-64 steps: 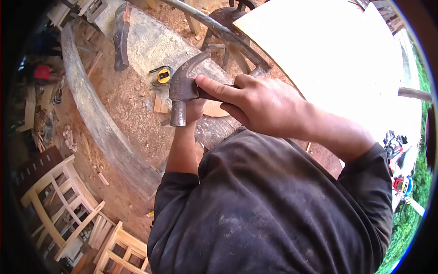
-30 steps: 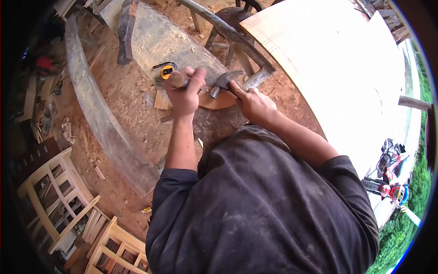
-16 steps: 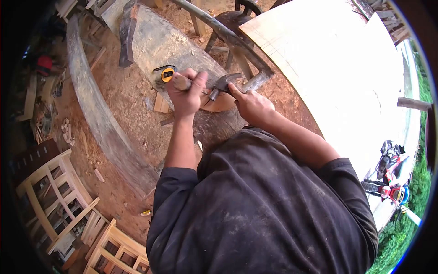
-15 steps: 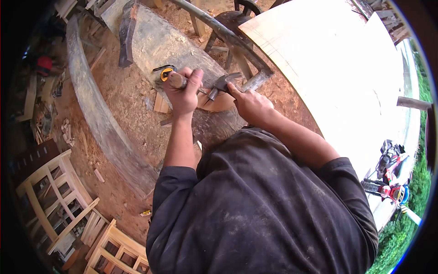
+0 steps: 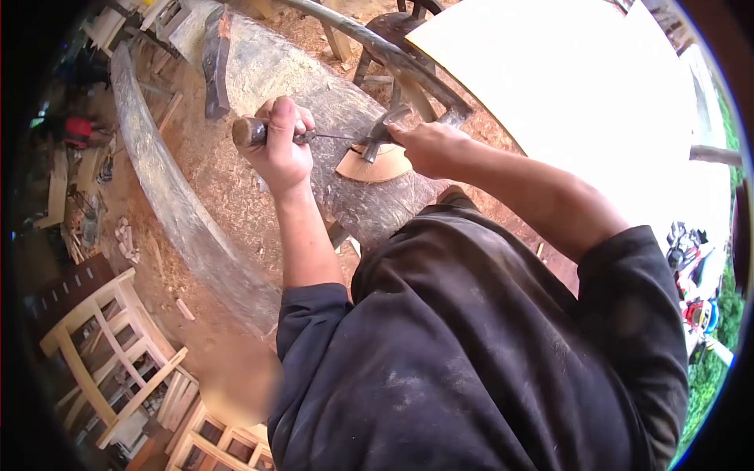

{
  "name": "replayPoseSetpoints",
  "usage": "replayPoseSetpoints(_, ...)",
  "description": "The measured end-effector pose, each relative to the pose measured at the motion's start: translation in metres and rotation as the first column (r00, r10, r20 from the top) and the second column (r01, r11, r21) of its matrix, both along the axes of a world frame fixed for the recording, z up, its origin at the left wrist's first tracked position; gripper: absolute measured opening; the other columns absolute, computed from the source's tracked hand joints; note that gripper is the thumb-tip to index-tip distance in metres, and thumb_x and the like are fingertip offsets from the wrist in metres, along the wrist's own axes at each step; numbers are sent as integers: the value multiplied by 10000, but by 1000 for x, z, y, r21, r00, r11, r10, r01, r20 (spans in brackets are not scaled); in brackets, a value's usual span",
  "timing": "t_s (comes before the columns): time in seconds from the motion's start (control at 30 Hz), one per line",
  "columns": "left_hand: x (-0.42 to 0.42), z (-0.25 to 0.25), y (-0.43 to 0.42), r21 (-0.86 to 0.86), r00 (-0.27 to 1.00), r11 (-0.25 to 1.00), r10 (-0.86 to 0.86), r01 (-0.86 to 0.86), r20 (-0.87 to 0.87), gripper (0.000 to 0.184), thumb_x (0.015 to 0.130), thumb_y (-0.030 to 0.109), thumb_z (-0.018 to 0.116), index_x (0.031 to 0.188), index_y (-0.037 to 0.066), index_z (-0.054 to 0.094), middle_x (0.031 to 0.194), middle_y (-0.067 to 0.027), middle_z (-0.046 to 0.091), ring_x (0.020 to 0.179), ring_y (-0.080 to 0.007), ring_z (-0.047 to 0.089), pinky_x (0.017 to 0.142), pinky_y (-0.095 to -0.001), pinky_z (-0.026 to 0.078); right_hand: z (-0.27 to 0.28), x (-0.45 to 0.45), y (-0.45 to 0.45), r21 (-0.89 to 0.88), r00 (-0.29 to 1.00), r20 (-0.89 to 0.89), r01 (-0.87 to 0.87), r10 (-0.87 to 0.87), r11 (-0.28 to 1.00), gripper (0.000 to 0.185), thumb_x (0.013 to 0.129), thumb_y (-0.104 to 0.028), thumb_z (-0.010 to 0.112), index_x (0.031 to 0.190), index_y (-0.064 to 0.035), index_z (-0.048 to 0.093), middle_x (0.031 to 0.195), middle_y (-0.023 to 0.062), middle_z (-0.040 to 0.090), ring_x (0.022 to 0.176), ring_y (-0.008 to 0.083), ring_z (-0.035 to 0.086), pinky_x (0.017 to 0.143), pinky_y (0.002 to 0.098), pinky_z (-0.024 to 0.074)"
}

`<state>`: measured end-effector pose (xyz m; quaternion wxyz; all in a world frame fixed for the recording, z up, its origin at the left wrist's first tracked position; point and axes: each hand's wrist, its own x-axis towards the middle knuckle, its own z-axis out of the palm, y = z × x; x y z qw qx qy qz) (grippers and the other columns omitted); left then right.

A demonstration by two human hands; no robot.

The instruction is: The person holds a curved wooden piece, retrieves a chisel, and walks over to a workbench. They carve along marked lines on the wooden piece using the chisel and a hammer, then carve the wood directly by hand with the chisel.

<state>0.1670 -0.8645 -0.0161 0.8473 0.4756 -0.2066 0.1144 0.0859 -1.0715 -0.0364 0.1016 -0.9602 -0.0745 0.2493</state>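
Note:
My left hand (image 5: 280, 145) is wrapped round the handle of a chisel-like tool (image 5: 251, 132), whose thin metal shaft points right. A hammer (image 5: 375, 135) is in my right hand (image 5: 434, 147), its fingers closed near the hammer's head. The head is over a light brown curved wood piece (image 5: 369, 166) lying on the grey wooden bench (image 5: 314, 86). The shaft's tip is close to the hammer head; whether they touch I cannot tell. The tape measure is not visible.
A dark wood block (image 5: 216, 67) lies across the bench. A long curved board (image 5: 169, 184) is on the left, a bright pale panel (image 5: 550, 78) on the right. Wooden frames (image 5: 118, 345) stand lower left. A dark stool (image 5: 393, 31) is beyond the bench.
My left hand has moved left and slightly up with the tool, which is now more level. The tape measure has gone out of sight. The curved wood piece shows more fully.

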Motion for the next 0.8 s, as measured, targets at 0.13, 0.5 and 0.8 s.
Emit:
replayPoseSetpoints(0.13, -7, -15, 3, -18, 999, 999, 31, -32, -8, 351, 897, 224, 742, 638, 73, 560, 581, -31, 576, 519, -134, 573, 493, -295, 496, 21, -7, -13, 182, 968, -74, 248, -238, 952, 521, 953, -230, 568, 1451, -142, 443, 980, 238, 676, 896, 384, 674, 782, 486, 501)
replayPoseSetpoints(0.5, -7, -41, -14, 46, 990, 999, -4, 11, -144, 333, 885, 115, 745, 618, 52, 557, 571, -3, 544, 484, -101, 524, 451, -269, 420, 48, -28, -28, 587, 887, 49, 346, -459, 732, 538, 922, -301, 649, 1397, -83, 521, 1183, 191, 671, 1092, 314, 652, 939, 389, 483)
replayPoseSetpoints(0.8, -6, -44, -14, 122, 998, 992, -17, 25, -65, 309, 904, 154, 721, 649, 54, 577, 565, -12, 534, 475, -123, 534, 422, -263, 365, 59, -36, -32, 620, 866, 131, 309, -484, 721, 509, 926, -235, 658, 1375, -39, 524, 1077, 197, 685, 953, 275, 670, 865, 361, 499)
